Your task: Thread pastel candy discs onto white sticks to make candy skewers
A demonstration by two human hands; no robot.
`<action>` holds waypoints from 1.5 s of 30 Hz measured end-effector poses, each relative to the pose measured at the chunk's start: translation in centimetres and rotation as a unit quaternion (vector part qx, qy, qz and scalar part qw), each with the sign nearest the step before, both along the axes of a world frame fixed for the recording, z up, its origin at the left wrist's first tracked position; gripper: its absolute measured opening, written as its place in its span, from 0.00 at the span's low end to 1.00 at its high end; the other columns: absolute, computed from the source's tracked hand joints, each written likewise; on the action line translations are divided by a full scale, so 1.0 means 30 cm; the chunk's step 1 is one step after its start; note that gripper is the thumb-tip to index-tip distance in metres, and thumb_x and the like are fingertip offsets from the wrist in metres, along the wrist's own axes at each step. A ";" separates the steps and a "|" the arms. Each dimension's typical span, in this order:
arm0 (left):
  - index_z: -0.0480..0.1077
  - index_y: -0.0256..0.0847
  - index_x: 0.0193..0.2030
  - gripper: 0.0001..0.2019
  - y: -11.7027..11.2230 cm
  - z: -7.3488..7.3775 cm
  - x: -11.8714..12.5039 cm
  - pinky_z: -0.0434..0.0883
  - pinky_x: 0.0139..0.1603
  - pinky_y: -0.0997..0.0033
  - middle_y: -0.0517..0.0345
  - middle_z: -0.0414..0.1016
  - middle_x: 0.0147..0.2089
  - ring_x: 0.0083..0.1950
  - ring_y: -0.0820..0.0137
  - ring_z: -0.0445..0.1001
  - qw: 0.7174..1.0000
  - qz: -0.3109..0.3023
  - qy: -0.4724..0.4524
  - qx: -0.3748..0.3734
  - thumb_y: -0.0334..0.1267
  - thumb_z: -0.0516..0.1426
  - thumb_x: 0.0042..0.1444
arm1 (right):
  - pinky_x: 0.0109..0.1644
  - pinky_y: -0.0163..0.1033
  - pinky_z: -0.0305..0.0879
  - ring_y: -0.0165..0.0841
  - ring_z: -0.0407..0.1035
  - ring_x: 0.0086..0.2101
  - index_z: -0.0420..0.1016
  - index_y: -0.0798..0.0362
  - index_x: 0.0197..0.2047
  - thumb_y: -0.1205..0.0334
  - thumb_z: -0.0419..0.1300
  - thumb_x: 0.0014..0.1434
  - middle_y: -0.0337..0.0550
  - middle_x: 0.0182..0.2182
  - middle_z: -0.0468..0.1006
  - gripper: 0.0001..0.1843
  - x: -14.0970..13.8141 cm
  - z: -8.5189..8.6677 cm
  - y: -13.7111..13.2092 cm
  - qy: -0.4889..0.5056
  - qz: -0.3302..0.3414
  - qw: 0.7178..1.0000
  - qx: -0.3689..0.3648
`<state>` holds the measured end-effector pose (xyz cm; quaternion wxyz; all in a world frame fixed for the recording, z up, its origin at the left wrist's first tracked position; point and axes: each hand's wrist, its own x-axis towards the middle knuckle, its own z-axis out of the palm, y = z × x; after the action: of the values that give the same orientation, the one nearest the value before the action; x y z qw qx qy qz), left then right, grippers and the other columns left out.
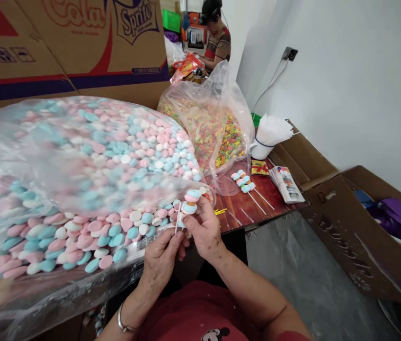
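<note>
My right hand point(205, 232) is closed around a stack of candy, pink, white and blue with an orange ring point(191, 204) between the pieces. Just beside it, my left hand point(163, 255) pinches a thin white stick point(178, 218) that points upward. Whether this stick enters the stack is hidden by the fingers. Left of both hands lies a large clear plastic bag point(90, 189) full of pink, blue and white candies point(86, 241). Finished-looking candy skewers point(245, 182) on white sticks rest on the red-brown table point(228, 208) to the right.
Behind stands a clear bag of colourful ring candies point(221, 132). A white mug point(261, 149) holds white sticks or sleeves, near a stack of printed packets point(287, 184). Yellow twist ties point(220, 211) lie near my hands. Cardboard boxes point(356, 227) flank the right; a person point(218, 40) works behind.
</note>
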<state>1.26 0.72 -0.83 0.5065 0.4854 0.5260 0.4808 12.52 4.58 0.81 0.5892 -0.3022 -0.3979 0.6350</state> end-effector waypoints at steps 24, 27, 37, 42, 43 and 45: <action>0.70 0.38 0.29 0.15 -0.022 -0.077 0.038 0.50 0.18 0.79 0.67 0.59 0.19 0.19 0.79 0.53 0.993 0.020 -0.115 -0.036 0.47 0.58 0.60 | 0.37 0.43 0.78 0.38 0.78 0.38 0.70 0.48 0.47 0.50 0.71 0.49 0.40 0.34 0.80 0.25 0.037 -0.037 0.037 0.027 0.052 0.994 -0.087; 0.70 0.38 0.30 0.14 -0.016 -0.076 0.036 0.51 0.19 0.79 0.66 0.60 0.20 0.20 0.79 0.54 0.993 0.016 -0.110 -0.025 0.47 0.58 0.61 | 0.42 0.45 0.78 0.38 0.78 0.41 0.68 0.46 0.51 0.49 0.71 0.50 0.41 0.41 0.80 0.28 0.040 -0.026 0.045 0.055 0.043 0.995 -0.066; 0.69 0.38 0.27 0.17 -0.022 -0.074 0.046 0.52 0.20 0.78 0.65 0.62 0.21 0.20 0.79 0.55 0.993 0.005 -0.108 -0.052 0.50 0.59 0.59 | 0.41 0.43 0.77 0.39 0.77 0.41 0.75 0.50 0.42 0.51 0.71 0.47 0.41 0.34 0.80 0.20 0.044 0.005 0.066 0.047 -0.046 0.993 -0.101; 0.70 0.38 0.29 0.15 -0.021 -0.068 0.052 0.49 0.19 0.79 0.66 0.62 0.20 0.19 0.80 0.53 0.990 0.005 -0.127 -0.060 0.48 0.59 0.58 | 0.43 0.44 0.77 0.39 0.77 0.41 0.76 0.51 0.43 0.47 0.69 0.50 0.42 0.36 0.81 0.21 0.047 0.006 0.041 0.076 -0.018 0.993 -0.093; 0.70 0.38 0.29 0.15 -0.019 -0.067 0.052 0.49 0.19 0.79 0.66 0.61 0.20 0.19 0.80 0.53 0.990 0.001 -0.125 -0.058 0.48 0.59 0.59 | 0.43 0.45 0.77 0.40 0.77 0.41 0.76 0.51 0.44 0.46 0.68 0.51 0.44 0.36 0.82 0.22 0.050 0.008 0.036 0.085 -0.002 0.992 -0.091; 0.69 0.38 0.27 0.17 -0.017 -0.063 0.056 0.48 0.18 0.79 0.66 0.61 0.20 0.19 0.81 0.53 0.991 -0.010 -0.122 -0.055 0.48 0.58 0.60 | 0.43 0.47 0.77 0.41 0.77 0.43 0.74 0.50 0.46 0.44 0.66 0.54 0.45 0.38 0.82 0.23 0.059 0.012 0.030 0.099 0.014 0.991 -0.086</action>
<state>2.93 0.20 -2.71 0.5976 0.4000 0.4810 0.5015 14.27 5.49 1.17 0.5883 -0.2818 -0.2858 0.7020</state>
